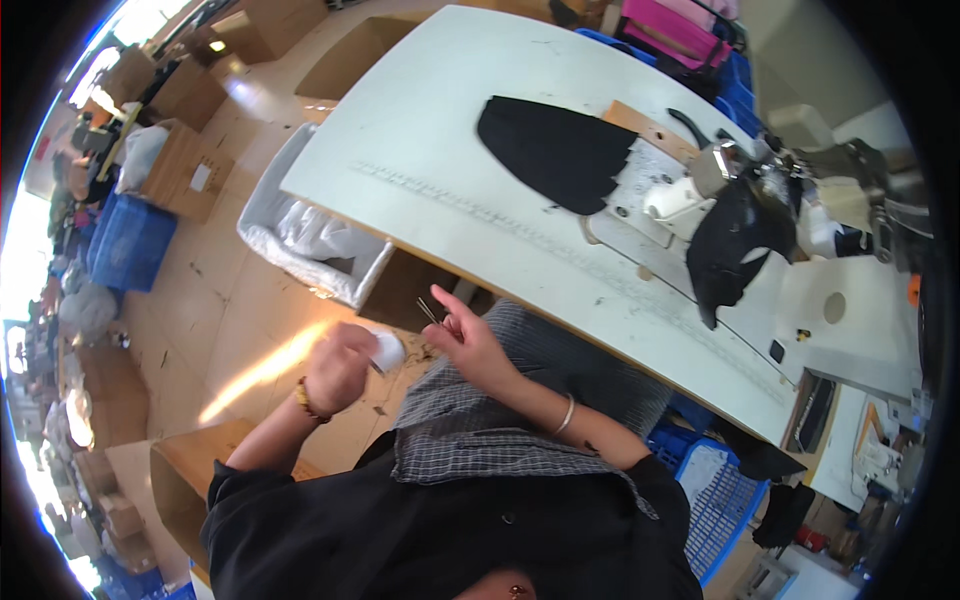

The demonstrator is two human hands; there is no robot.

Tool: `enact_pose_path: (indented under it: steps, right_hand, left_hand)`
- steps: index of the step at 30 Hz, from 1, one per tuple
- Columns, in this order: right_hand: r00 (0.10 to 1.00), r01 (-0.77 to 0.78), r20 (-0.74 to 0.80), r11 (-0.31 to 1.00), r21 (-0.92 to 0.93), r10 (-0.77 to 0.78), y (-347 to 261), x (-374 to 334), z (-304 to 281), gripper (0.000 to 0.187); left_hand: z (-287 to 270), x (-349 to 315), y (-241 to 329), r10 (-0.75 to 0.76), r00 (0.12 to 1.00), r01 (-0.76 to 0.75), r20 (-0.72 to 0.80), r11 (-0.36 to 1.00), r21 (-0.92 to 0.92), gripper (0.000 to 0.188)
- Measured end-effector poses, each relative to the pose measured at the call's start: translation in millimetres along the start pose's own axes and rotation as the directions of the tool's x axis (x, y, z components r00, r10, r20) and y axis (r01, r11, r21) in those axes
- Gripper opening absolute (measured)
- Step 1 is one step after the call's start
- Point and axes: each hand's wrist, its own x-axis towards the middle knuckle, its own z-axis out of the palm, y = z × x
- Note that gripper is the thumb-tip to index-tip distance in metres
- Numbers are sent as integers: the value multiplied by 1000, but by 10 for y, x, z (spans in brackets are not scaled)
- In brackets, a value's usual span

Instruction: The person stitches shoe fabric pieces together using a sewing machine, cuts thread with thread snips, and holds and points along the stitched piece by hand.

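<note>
My left hand (338,368) is curled closed in front of the table edge, slightly smeared by motion. A small white rounded object (388,352) sticks out at its fingers; its kind is not clear. To its right, my right hand (468,345) pinches a thin metal tool with two narrow prongs, like tweezers (428,311), with the index finger stretched out. Both hands are in the air above my lap, which a grey checked cloth (470,440) covers. On the white table (400,150) lies a flat black fabric piece (555,150). Another black piece (735,250) hangs at the sewing machine (690,200).
An open drawer (410,290) lies under the table edge, beside a white-lined bin (300,240). A blue basket (715,500) stands at the lower right. Cardboard boxes (185,170) and a blue crate (130,240) line the left. A pink item (675,30) is behind the table.
</note>
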Motion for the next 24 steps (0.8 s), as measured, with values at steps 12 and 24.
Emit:
enact_pose_path:
  steps: [12, 24]
  right_hand:
    - [785, 269, -67, 436, -859, -616, -891, -1021, -729, 55]
    - [695, -480, -381, 0, -877, -610, -650, -1711, -1682, 44]
  left_hand:
    - [444, 1573, 128, 26, 997, 24, 79, 822, -569, 25]
    - [875, 2993, -642, 85, 882, -165, 464, 977, 133, 47]
